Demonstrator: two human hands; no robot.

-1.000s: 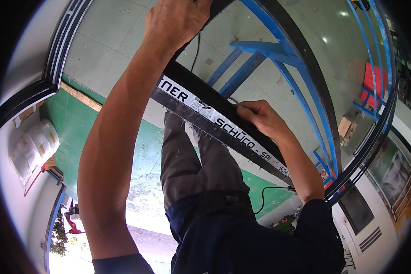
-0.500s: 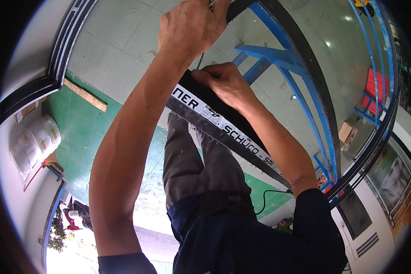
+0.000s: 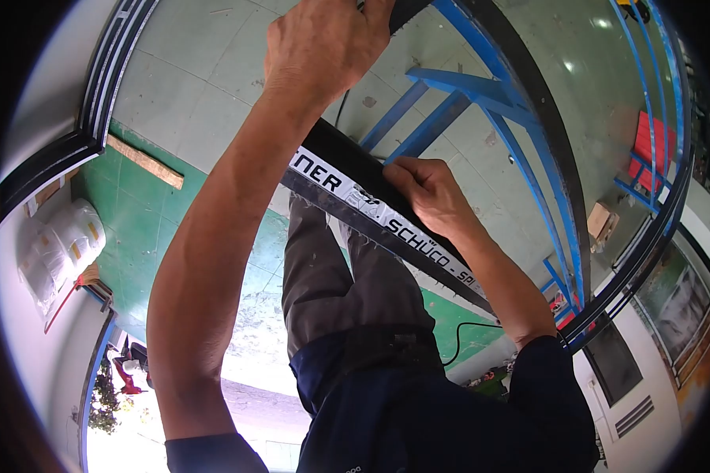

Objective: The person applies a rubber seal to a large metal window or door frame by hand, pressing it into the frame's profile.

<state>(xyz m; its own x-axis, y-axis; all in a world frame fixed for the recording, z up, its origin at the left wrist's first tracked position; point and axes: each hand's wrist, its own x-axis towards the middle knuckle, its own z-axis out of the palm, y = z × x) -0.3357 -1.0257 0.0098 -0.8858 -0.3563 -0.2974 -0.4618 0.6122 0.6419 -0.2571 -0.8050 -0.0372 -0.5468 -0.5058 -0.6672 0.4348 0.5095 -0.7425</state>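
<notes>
Right hand (image 3: pixel 426 193): fingers bent and pressed close together, laid over the upper face of the black profile (image 3: pixel 347 154). The fingertips point toward its upper-left end. The thumb side sits against the white tape (image 3: pixel 406 230) along the profile's front face, printed "SCHÜCO". Whether the thumb wraps underneath cannot be told.

Profile position: it runs diagonally from upper left to lower right, at about waist height in front of the person and across the grey trousers (image 3: pixel 331 284). The right hand sits near the middle of its visible length. More bare profile shows up-left of the hand than down-right, where the forearm covers it.

Left hand (image 3: pixel 323 39): arm stretched well out, fist closed around a black bar (image 3: pixel 398 9) at the top edge of the view. The fingers are out of view behind it. This hand is well apart from the right one, up-left of it. A thin black cable (image 3: pixel 342 102) hangs between hand and profile.

Surroundings:
- A blue steel rack (image 3: pixel 442 87) stands just beyond the profile.
- The floor is pale tiles (image 3: pixel 197 71), with darker green paint (image 3: pixel 126 213) nearer.
- A wooden strip (image 3: pixel 146 162) lies where the two meet.
- Far left is a black frame section (image 3: pixel 95 102), with white wrapped bundles (image 3: pixel 55 252) below it.
- Far right are a red object (image 3: pixel 647 146) and a cardboard box (image 3: pixel 603 221).
</notes>
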